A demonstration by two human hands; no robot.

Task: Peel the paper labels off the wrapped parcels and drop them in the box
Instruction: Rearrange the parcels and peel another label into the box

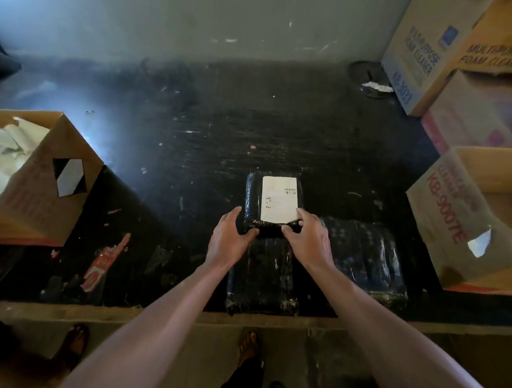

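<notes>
A tall cardboard carton (419,51) at the far right of the black table reads "MULTI-PURPOSE FOAM CLEANER" in blue on its white side, with "KB-3033" below it, though the last digits are soft. Its tan side repeats "MULTIPURPOSE FOAM CLEANER" in dark red. A nearer open carton (456,224) at the right edge shows red print: "KB-9000TE", beside a blurred word that looks like "CLEANER". The white paper label (279,199) on the black-wrapped parcel (253,199) carries small dark print and handwriting, too small to read. A red sticker (102,264) on the table has illegible lettering.
</notes>
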